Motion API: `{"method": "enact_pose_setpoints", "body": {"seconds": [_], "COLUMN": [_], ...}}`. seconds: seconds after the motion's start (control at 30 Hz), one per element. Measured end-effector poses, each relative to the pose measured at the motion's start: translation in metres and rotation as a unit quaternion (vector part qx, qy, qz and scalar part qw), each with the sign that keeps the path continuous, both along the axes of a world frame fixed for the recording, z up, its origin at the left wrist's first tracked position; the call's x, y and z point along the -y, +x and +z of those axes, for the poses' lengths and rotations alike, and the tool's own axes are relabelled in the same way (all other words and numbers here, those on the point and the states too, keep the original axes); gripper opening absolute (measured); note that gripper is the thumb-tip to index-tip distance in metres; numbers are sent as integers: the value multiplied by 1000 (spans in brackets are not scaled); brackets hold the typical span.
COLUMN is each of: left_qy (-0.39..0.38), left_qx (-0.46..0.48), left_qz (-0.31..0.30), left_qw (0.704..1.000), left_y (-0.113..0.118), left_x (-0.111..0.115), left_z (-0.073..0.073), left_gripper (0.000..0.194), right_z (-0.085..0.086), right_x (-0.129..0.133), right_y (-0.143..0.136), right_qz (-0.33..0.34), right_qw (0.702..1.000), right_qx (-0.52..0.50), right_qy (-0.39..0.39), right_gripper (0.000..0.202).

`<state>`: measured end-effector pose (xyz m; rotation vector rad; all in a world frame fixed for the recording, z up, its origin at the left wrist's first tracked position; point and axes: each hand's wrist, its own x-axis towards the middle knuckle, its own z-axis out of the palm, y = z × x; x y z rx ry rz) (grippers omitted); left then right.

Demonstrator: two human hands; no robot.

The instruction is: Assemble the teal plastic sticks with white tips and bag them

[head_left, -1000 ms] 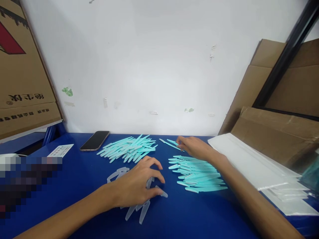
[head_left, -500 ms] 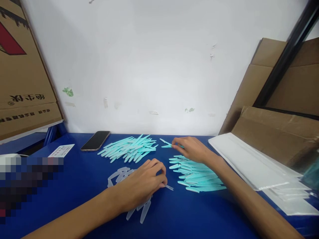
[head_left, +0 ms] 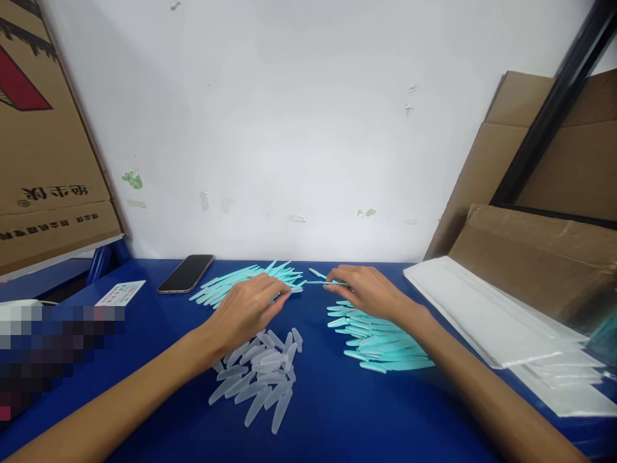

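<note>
My right hand [head_left: 366,289] pinches a thin turquoise eyebrow razor [head_left: 315,282], its narrow end directed left. Across a small gap, my left hand [head_left: 253,305] has thumb and fingers pressed together on a small cap, mostly hidden by the fingertips. Below the left wrist lies a heap of translucent caps [head_left: 270,363]. Behind that hand is a pile of turquoise razors [head_left: 216,289], partly covered by it. A second stack of turquoise razors [head_left: 385,341] lies under the right hand and forearm. One more razor [head_left: 316,274] rests on the table just beyond the right fingertips.
The blue table [head_left: 328,418] meets a white wall behind. A phone [head_left: 186,273] and a printed card [head_left: 120,293] lie at the left. White plastic sleeves [head_left: 482,315] are stacked at the right, before cardboard [head_left: 530,263]. A large carton [head_left: 53,148] stands at far left.
My left hand has moved up and left from the translucent heap, carrying a cap toward the razor piles. The right hand has lifted a razor, now held level.
</note>
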<state>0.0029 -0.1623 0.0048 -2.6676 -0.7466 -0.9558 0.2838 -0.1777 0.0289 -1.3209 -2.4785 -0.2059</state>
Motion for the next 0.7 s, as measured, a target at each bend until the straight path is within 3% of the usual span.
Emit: {"method": "enact_pose_setpoints", "body": {"seconds": [0.2, 0.7], "left_qy": [10, 34], "left_qx": [13, 69], "left_qz": [41, -18], "left_qw": [999, 997], "left_y": [-10, -8], "left_x": [-12, -8], "left_z": [0, -2], "left_gripper": [16, 15], "right_z": [4, 2], "right_x": [9, 12], "right_y": [-10, -17], "right_qz": [20, 19], "right_qw": [1000, 1000], "right_qx": [-8, 10], "right_qy": [21, -3], "right_gripper": [40, 41]}}
